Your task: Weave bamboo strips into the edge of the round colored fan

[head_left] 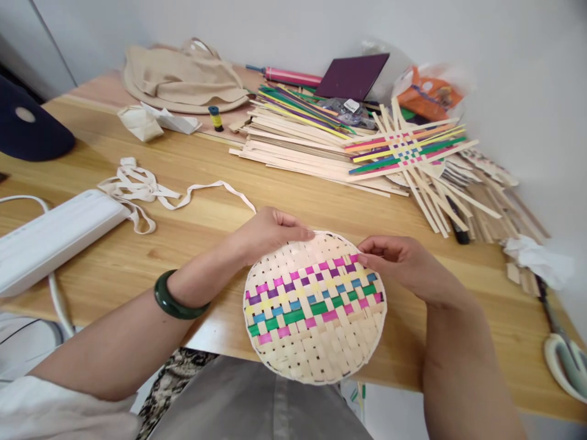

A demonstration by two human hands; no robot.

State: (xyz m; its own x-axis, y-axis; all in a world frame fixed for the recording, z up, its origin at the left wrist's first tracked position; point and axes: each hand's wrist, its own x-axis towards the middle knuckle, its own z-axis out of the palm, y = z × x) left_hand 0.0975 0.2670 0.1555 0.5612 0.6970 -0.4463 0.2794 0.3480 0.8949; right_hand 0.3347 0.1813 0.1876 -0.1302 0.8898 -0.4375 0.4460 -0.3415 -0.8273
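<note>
A round woven disc (316, 342), pale with pink, purple, yellow, blue and green strips across it, is held in front of me at the table's near edge. White edging runs round its rim. My left hand (275, 232) pinches the far left of the rim, thumb on top and fingers behind. At the far right of the rim, my right hand (397, 260) grips the edge between thumb and curled fingers. A cream cloth tape (220, 185) runs from a loose heap to behind my left hand, where its end is hidden.
A white power strip (64, 235) lies at left, near a beige cloth bag (178, 79) and a thread spool (215, 118). Loose flat strips (293, 150) and a part-woven piece (408, 150) lie at the back right. Scissors (564, 357) rest by the right edge.
</note>
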